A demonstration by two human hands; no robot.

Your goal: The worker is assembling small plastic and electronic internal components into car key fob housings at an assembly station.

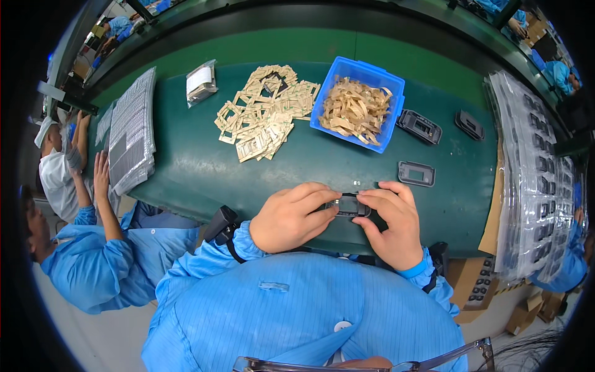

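Near the table's front edge I hold a small dark grey plastic housing point(353, 209) with a rectangular window. My left hand point(294, 217) grips its left end, fingers curled over it. On the right end, the thumb and fingertips of my right hand point(395, 224) pinch the housing. Two tiny pale bits point(356, 183) lie just beyond it. A similar grey housing point(416, 174) rests flat to the right of my hands. Farther back are a stack of dark housings point(419, 127) and another dark housing point(470, 125).
A blue bin point(389, 141) holds crumpled tan strips point(356, 108). Left of it spreads a pile of cream frame-shaped pieces point(266, 115). A clear bag point(201, 84) lies farther left. Plastic trays point(133, 127) stand at left, filled trays point(536, 173) at right. A co-worker point(93, 260) sits at left.
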